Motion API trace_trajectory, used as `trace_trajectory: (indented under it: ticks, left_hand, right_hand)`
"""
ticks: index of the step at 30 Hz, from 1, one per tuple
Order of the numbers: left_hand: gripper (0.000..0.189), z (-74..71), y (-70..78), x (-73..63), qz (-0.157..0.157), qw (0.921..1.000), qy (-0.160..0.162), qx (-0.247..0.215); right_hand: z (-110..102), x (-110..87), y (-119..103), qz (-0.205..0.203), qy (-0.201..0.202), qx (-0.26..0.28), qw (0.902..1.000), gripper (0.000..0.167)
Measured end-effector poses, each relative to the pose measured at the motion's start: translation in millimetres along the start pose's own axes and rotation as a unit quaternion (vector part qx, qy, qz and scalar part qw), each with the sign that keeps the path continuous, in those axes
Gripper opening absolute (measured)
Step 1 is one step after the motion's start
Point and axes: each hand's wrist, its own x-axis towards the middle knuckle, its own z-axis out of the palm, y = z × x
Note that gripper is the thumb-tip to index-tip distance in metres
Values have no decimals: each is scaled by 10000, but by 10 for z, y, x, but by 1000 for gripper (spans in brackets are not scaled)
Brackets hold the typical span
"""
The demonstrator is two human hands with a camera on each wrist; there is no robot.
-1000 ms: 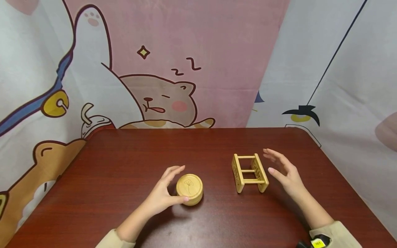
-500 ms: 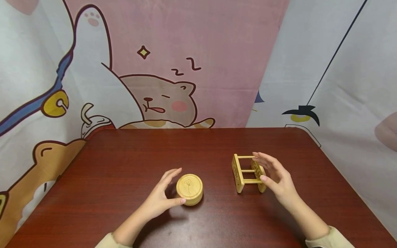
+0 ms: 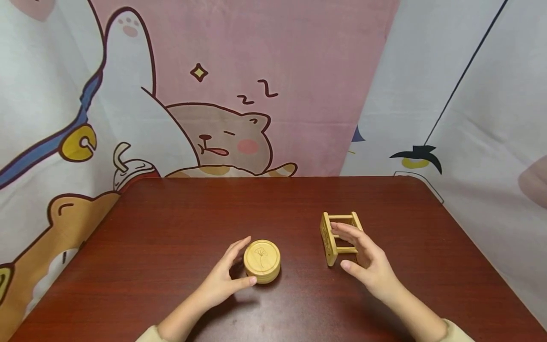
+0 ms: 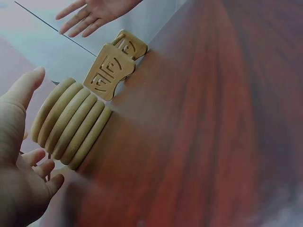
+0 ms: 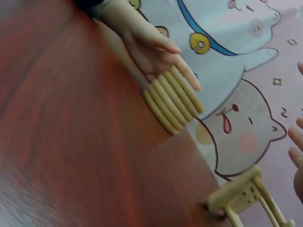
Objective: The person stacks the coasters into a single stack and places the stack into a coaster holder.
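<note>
A stack of several round wooden coasters [image 3: 262, 259], a ginkgo leaf cut into the top one, sits on the table. My left hand [image 3: 222, 280] curves loosely around its left side with fingers spread, the thumb tip at the near edge. The left wrist view shows the stacked rims [image 4: 71, 123] side on, with a gap to the palm. To the right stands a small wooden coaster rack [image 3: 328, 242], its two cut-out side panels joined by thin rods. My right hand [image 3: 372, 268], fingers apart and holding nothing, overlaps the rack in the head view and hides most of its right panel.
The dark red-brown wooden table [image 3: 205, 204] reaches back to a cartoon-printed cloth [image 3: 316, 85] that hangs behind it and along both sides.
My right hand has moved left from beside the rack to in front of it. My left hand has shifted slightly back toward me. The coaster stack and the rack have stayed in place.
</note>
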Motion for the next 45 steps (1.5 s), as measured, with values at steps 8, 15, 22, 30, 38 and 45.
trace_trajectory:
  ticks: [8, 15, 22, 30, 38, 45]
  left_hand:
    - [84, 52, 3, -24, -44, 9999, 31, -159]
    - [86, 100, 8, -32, -165, 9997, 53, -187]
    - [84, 141, -12, -19, -86, 9997, 132, -202]
    - [81, 187, -44, -2, -33, 9990, 177, -400]
    - [82, 208, -30, 11, -141, 9982, 247, -528]
    - [83, 203, -26, 50, -168, 9979, 312, -535]
  right_hand:
    - [236, -96, 14, 665, -407, -496, 9957, 72]
    - [403, -121, 125, 529, -500, -702, 9949, 74]
    - [530, -152, 232, 896, -677, -915, 9895, 80]
    - [653, -137, 332, 1037, -903, -1212, 9831, 86]
    - [780, -80, 390, 1306, -1051, -1366, 9763, 87]
    - [882, -45, 459, 1733, -1103, -1225, 9710, 85]
